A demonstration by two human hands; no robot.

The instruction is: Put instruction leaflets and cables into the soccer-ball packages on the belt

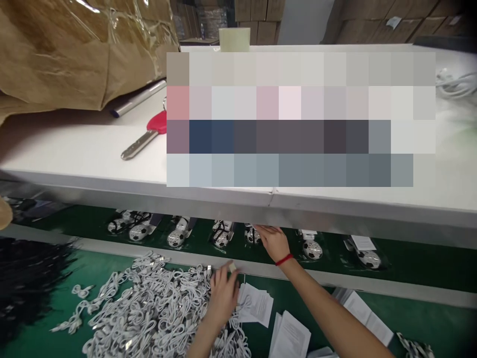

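Note:
My left hand point(223, 291) is over the right edge of a heap of white cables point(160, 308), its fingers loosely bent and apart. A small pale piece point(233, 267) shows at one fingertip; I cannot tell what it is. My right hand point(274, 242), with a red band at the wrist, reaches over the green conveyor belt point(201, 238). Its outstretched fingers touch a bagged item with a football-patterned ball point(252, 235), partly hidden by the shelf. Further right on the belt lies another bagged football-patterned item point(312, 249). Printed leaflets point(256, 304) lie beside my left hand.
A white shelf point(93, 144) overhangs the belt, carrying a key point(143, 139), a tape roll point(234, 40) and a brown wrapped package point(85, 49). Black cables point(30, 288) are heaped at left. More leaflets point(292, 335) lie on the green table. Part of the view is pixelated.

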